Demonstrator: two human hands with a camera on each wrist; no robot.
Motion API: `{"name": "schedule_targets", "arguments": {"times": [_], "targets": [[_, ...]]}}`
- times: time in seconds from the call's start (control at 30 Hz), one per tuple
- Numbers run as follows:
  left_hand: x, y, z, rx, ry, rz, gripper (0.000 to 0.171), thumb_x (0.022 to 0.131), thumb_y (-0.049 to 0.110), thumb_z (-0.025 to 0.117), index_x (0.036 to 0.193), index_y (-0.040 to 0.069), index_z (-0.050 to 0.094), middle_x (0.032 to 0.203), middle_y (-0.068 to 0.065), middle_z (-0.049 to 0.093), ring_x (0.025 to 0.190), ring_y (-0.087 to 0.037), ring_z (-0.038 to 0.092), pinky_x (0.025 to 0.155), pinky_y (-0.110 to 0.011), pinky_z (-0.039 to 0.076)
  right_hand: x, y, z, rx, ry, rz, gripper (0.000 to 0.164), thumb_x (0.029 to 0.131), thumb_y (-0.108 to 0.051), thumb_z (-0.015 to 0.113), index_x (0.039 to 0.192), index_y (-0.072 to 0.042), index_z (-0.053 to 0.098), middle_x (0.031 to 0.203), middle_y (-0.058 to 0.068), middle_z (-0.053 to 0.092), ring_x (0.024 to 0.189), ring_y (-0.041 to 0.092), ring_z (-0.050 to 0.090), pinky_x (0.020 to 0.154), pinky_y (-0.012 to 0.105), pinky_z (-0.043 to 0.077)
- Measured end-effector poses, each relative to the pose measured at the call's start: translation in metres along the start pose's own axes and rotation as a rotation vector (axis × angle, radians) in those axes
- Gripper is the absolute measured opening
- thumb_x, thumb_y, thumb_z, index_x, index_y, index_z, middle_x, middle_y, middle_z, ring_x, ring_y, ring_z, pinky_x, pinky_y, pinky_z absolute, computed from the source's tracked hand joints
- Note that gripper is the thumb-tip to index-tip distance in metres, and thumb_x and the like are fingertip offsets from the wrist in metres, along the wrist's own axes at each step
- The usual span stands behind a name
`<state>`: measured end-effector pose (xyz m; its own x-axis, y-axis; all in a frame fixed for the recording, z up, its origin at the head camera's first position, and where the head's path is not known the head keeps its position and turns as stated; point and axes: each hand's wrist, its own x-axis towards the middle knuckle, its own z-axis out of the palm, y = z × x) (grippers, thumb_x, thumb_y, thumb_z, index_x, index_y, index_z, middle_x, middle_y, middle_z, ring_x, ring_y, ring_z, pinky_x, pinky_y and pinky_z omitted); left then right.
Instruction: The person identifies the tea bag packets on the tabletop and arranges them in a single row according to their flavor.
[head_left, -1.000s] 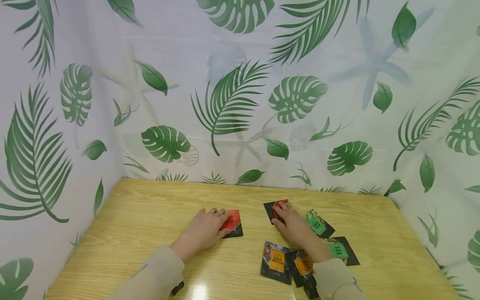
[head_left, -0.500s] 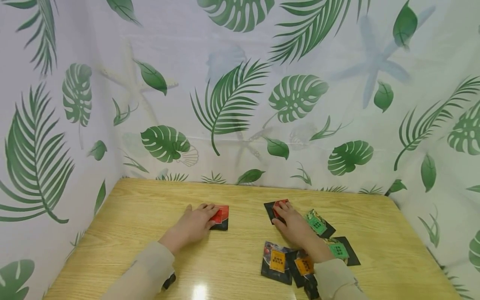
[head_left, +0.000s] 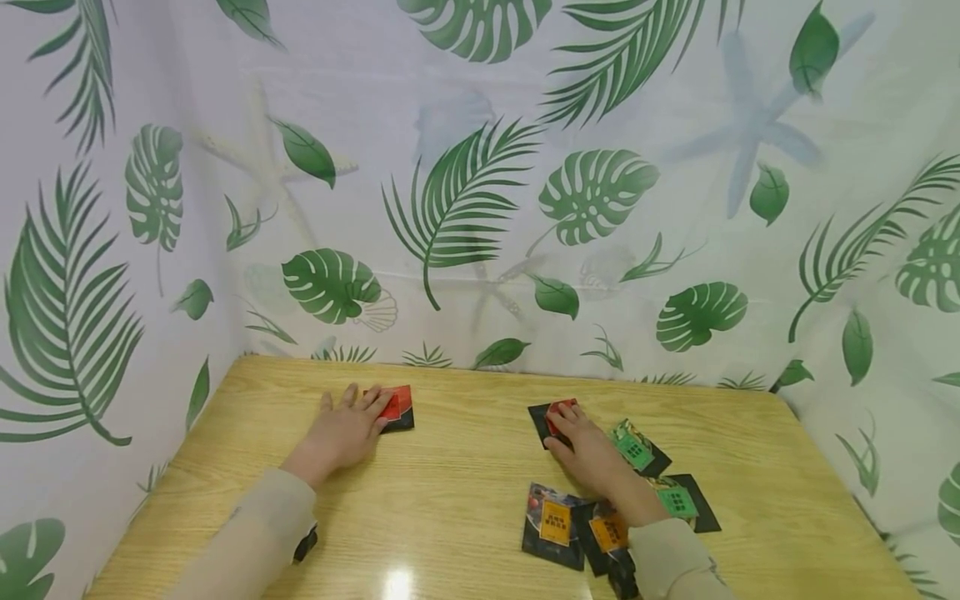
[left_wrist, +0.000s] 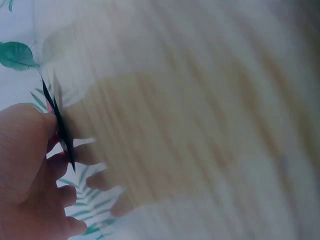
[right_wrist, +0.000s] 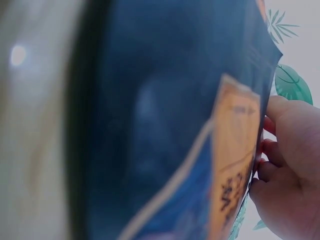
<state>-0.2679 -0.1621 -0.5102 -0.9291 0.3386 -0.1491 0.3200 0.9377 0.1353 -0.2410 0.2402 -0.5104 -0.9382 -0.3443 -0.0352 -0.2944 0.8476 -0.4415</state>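
In the head view my left hand is over a small red-and-black packet near the back left of the table. The left wrist view shows this packet nearly edge-on at my thumb and fingers, just above the glossy surface. My right hand rests its fingers on another red-and-black packet at the back, partly covering it. In the right wrist view, that hand appears behind a close, blurred, dark packet with an orange label.
A dark packet with an orange label lies left of my right forearm, beside another orange-labelled one partly under the sleeve. Two green-labelled packets lie to the right. Leaf-patterned cloth rises behind the wooden table.
My left hand has moved left and farther back, taking the red-and-black packet with it. The right hand stays in place on its packet.
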Motion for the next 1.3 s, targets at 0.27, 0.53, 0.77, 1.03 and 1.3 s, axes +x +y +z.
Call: {"name": "schedule_targets", "arguments": {"times": [0.27,0.53,0.77,1.03,1.3], "targets": [[0.002,-0.015,-0.004,-0.024,-0.007,0.011,0.057,0.114,0.033,0.038,0.167,0.014,0.032,0.174,-0.013,0.029,0.159,-0.052,0.023,0.121,-0.08,0.015,-0.001,0.0,0.0,-0.006,0.014,0.003,0.057,0.11,-0.024,0.056,0.158,0.004,0.044,0.167,0.032,0.032,0.157,0.053,0.023,0.12,0.07,0.032],[0.005,-0.02,-0.002,-0.174,0.041,0.002,0.054,0.114,0.034,0.04,0.164,0.015,0.04,0.171,-0.016,0.036,0.158,-0.054,0.022,0.119,-0.083,0.011,-0.002,-0.001,0.0,-0.006,0.014,0.004,0.056,0.11,-0.025,0.056,0.157,0.004,0.045,0.166,0.032,0.032,0.157,0.052,0.024,0.12,0.07,0.032],[0.007,-0.025,0.002,-0.095,0.042,-0.024,0.063,0.113,0.045,0.041,0.167,0.015,0.033,0.172,-0.016,0.032,0.16,-0.053,0.017,0.12,-0.083,0.006,-0.001,0.0,0.001,-0.006,0.008,0.01,0.057,0.11,-0.026,0.056,0.158,0.004,0.044,0.167,0.032,0.032,0.157,0.052,0.023,0.12,0.07,0.032],[0.005,-0.033,-0.002,-0.115,0.068,-0.012,0.06,0.112,0.04,0.044,0.165,0.014,0.037,0.17,-0.019,0.035,0.158,-0.055,0.02,0.119,-0.084,0.009,-0.001,0.0,-0.001,-0.002,0.017,-0.002,0.057,0.111,-0.025,0.055,0.158,0.004,0.043,0.167,0.032,0.031,0.157,0.053,0.022,0.12,0.071,0.031],[0.005,-0.04,-0.001,-0.131,0.07,-0.019,0.056,0.111,0.032,0.046,0.164,0.013,0.04,0.17,-0.019,0.035,0.158,-0.055,0.02,0.119,-0.083,0.011,-0.002,-0.002,0.0,0.005,0.018,-0.001,0.056,0.11,-0.024,0.056,0.157,0.005,0.044,0.166,0.032,0.032,0.157,0.053,0.023,0.12,0.071,0.032]]}}
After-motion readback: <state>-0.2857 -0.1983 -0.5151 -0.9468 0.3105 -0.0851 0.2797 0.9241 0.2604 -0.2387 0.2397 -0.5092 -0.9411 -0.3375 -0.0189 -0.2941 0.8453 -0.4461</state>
